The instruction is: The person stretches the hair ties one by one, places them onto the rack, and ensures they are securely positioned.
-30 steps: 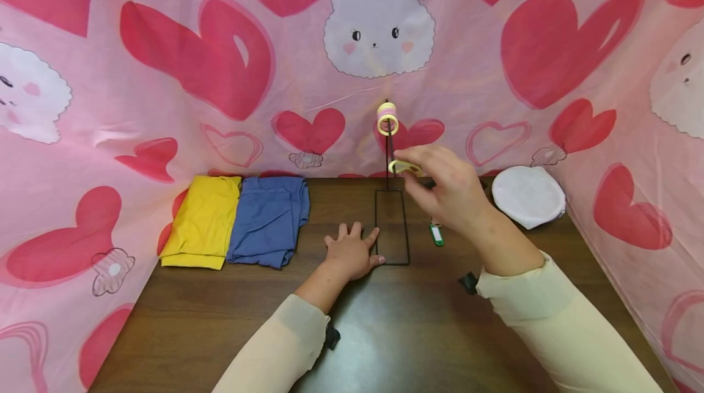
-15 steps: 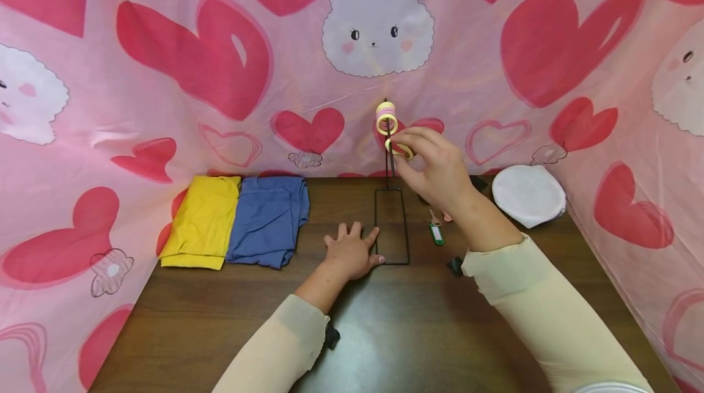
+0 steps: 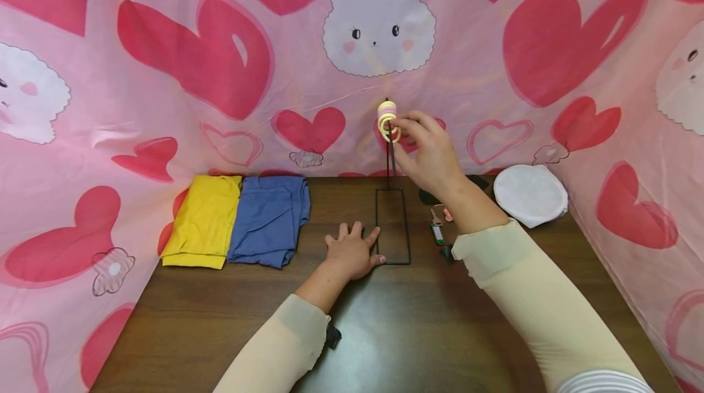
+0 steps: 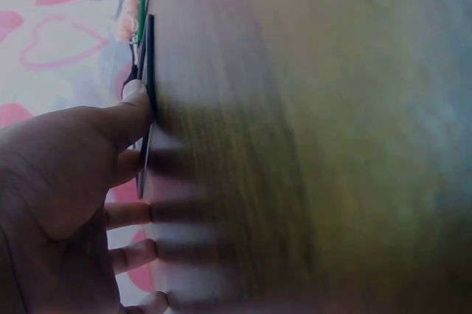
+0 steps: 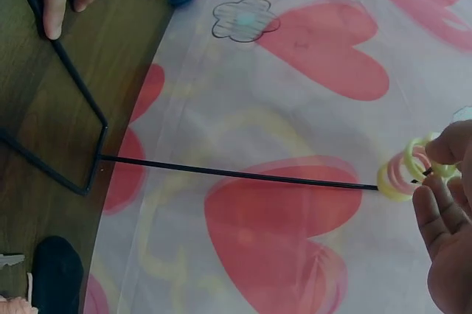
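Observation:
A black wire stand [image 3: 408,228] rises from a flat rectangular base on the wooden table. My left hand [image 3: 350,251] rests on the base's left side with fingers spread, thumb over the wire. Several yellow and pink hair ties [image 3: 387,109] hang on the stand's top arm. Beside that arm's front end, my right hand [image 3: 431,151] pinches one yellow hair tie [image 3: 397,136] between thumb and fingers. In the right wrist view this hair tie [image 5: 447,170] is around or right beside the arm's tip; the fingers partly hide it.
Folded yellow cloth [image 3: 200,222] and blue cloth [image 3: 269,219] lie side by side at the left. A key with a green tag [image 3: 437,234] and a dark item [image 3: 428,197] lie under the right forearm. A round white pouch [image 3: 530,195] sits at the back right.
My right hand has moved up and away from me with the yellow hair tie, bringing it to the hair ties at the stand's top. The left hand has stayed put.

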### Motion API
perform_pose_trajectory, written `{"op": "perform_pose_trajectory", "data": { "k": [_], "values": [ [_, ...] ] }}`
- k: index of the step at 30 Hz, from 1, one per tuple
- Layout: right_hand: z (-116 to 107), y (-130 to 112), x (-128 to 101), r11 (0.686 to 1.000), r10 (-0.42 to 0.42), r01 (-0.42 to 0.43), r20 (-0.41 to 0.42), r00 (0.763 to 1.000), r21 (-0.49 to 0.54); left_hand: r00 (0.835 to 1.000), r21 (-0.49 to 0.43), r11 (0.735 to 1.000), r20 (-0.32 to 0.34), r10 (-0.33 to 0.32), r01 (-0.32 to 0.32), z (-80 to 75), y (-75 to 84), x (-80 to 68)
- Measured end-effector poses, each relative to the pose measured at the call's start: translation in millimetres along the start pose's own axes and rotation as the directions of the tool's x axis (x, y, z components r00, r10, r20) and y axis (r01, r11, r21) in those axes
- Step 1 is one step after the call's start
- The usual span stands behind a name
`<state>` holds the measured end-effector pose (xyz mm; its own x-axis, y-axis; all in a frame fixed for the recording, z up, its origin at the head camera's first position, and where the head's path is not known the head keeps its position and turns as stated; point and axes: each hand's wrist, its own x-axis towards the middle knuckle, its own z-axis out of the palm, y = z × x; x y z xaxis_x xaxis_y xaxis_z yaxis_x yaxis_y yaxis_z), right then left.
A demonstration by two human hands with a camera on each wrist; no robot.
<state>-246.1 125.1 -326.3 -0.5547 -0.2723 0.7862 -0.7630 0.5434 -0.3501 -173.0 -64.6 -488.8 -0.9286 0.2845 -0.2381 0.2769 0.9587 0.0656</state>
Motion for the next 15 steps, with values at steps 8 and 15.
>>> {"op": "perform_pose_trajectory", "data": {
  "k": [8, 15],
  "values": [
    [-3, 0, -14, 0.999, 0.049, -0.05, -0.004, 0.999, -0.014, 1.0, -0.006, 1.0, 0.006, -0.007, 0.007, 1.7, -2.5, -0.4],
    [-17, -4, -47, 0.997, 0.073, -0.073, 0.032, 0.997, -0.008, 1.0, -0.012, 1.0, -0.004, -0.002, 0.002, -0.2, -4.3, -1.8]
  ]
}}
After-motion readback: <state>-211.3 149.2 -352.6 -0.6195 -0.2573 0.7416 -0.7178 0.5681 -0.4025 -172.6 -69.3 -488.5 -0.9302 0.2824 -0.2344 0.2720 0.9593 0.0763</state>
